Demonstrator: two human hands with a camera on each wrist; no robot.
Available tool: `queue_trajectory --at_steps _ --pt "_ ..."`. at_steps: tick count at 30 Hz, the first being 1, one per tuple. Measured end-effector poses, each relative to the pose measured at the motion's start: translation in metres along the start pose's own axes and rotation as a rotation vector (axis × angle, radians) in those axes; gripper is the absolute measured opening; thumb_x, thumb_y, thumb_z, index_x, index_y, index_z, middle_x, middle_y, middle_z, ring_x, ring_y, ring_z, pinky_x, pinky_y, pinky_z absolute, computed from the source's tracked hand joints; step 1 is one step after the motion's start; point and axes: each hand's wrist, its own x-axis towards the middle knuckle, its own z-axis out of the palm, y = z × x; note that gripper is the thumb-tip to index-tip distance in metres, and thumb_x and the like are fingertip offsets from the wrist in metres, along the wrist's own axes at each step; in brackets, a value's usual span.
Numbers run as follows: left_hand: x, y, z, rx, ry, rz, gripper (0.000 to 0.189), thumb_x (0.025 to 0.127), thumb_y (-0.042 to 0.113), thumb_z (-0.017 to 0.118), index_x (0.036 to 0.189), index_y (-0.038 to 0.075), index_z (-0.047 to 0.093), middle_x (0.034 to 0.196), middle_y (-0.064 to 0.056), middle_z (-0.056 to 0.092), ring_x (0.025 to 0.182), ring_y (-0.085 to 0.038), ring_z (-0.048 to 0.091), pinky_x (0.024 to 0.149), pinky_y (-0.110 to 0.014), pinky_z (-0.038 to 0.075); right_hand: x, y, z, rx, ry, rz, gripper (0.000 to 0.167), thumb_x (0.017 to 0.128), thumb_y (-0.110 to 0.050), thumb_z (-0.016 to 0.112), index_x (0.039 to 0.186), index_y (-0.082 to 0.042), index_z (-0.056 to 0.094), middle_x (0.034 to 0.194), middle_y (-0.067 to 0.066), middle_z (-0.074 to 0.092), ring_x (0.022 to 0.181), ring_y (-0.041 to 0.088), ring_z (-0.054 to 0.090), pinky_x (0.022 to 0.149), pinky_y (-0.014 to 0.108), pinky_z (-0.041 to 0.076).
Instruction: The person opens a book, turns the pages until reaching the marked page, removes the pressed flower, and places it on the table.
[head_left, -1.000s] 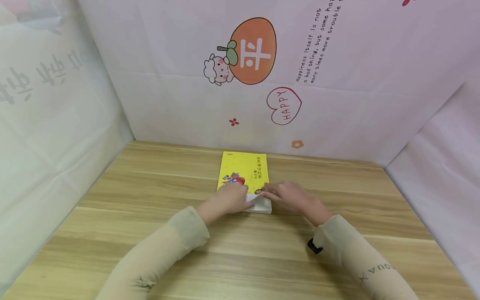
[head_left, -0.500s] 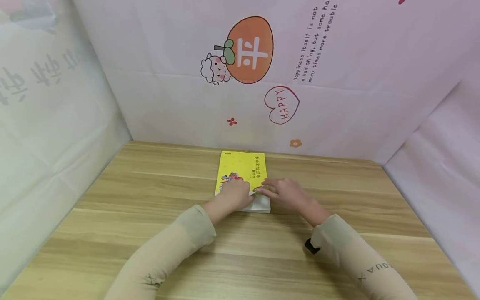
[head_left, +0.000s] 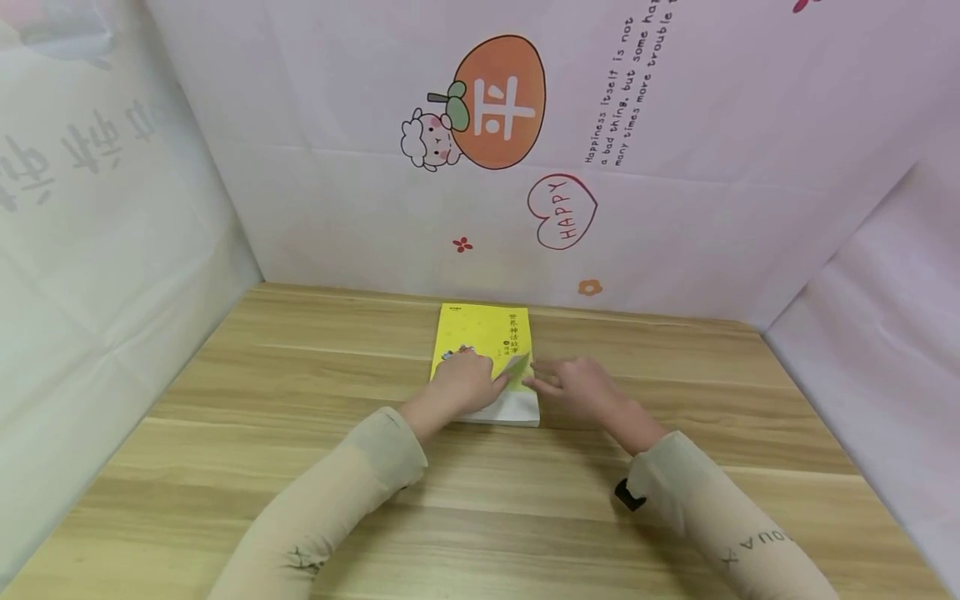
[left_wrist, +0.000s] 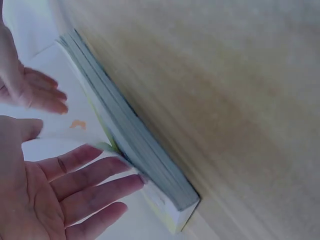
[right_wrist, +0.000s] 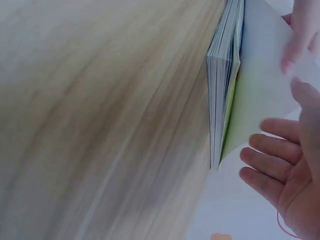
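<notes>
Thick and yellow-covered, the book (head_left: 474, 327) lies flat on the tabletop (head_left: 480, 508), close to its far edge at twelve o'clock, where the printed cloth (head_left: 360, 225) stands behind it. Of the hands, the left (head_left: 457, 385) comes in at about seven o'clock from the middle of the cover and pinches the cover's near right part between thumb and fingers, so that the corner (head_left: 517, 364) curls up off the pages. Below that lift, white paper (head_left: 512, 408) shows along the book's near end, at six o'clock.

The right hand (head_left: 587, 387) is at about four o'clock, just beside the book's right edge; its fingers are spread and relaxed, gripping nothing. Whether its fingertips brush the raised cover, I cannot tell.

Dark Chinese characters run down the cover toward its one o'clock side. Both sleeves (head_left: 326, 508) are pale, and a black band (head_left: 630, 494) sits at the right cuff. On the cloth, a red heart outline reading HAPPY (head_left: 562, 211) is at one o'clock from the book.
</notes>
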Motion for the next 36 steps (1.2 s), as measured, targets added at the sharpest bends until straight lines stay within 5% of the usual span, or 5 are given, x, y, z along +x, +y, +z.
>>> queue_trajectory --at_steps 10,17,25,31,36 --pt "-0.001 -0.006 -0.002 -0.107 -0.032 -0.017 0.069 0.108 0.056 0.035 0.124 0.0 0.071 0.132 -0.02 0.065 0.129 -0.04 0.056 0.105 -0.051 0.047 0.001 -0.004 0.01 -0.063 -0.164 -0.163 0.049 0.088 -0.042 0.081 0.12 -0.005 0.075 0.101 0.002 0.071 0.066 0.006 0.049 0.063 0.023 0.047" --pt "0.0 -0.017 -0.001 -0.222 -0.011 -0.044 0.054 0.106 0.052 0.048 0.105 0.004 0.072 0.098 -0.008 0.069 0.086 -0.024 0.062 0.078 -0.039 0.052 -0.001 -0.008 0.01 -0.056 -0.184 -0.147 0.05 0.085 -0.036 0.086 0.122 -0.004 0.075 0.131 0.017 0.067 0.069 0.006 0.053 0.072 0.025 0.053" --pt "-0.003 -0.027 -0.003 -0.404 0.08 -0.1 0.066 0.098 0.046 0.069 0.148 0.007 0.05 0.099 -0.008 0.068 0.083 -0.021 0.063 0.072 -0.035 0.054 0.0 -0.008 0.009 -0.058 -0.212 -0.135 0.05 0.087 -0.036 0.084 0.124 -0.005 0.074 0.134 0.019 0.065 0.101 0.02 0.07 0.095 0.04 0.056" --pt "-0.008 -0.032 -0.007 -0.426 0.224 -0.028 0.079 0.094 0.033 0.077 0.158 0.013 0.036 0.134 -0.015 0.063 0.107 -0.026 0.065 0.092 -0.043 0.056 0.001 -0.008 0.009 -0.068 -0.226 -0.134 0.051 0.088 -0.037 0.083 0.126 -0.004 0.073 0.135 0.019 0.064 0.109 0.025 0.07 0.096 0.042 0.055" --pt "-0.011 -0.033 -0.01 -0.334 0.305 0.075 0.075 0.095 0.025 0.076 0.158 0.012 0.038 0.161 -0.014 0.039 0.143 -0.034 0.043 0.114 -0.049 0.038 0.001 -0.006 0.01 -0.039 -0.224 -0.136 0.052 0.088 -0.037 0.083 0.125 -0.002 0.073 0.135 0.021 0.064 0.121 0.033 0.065 0.099 0.045 0.053"
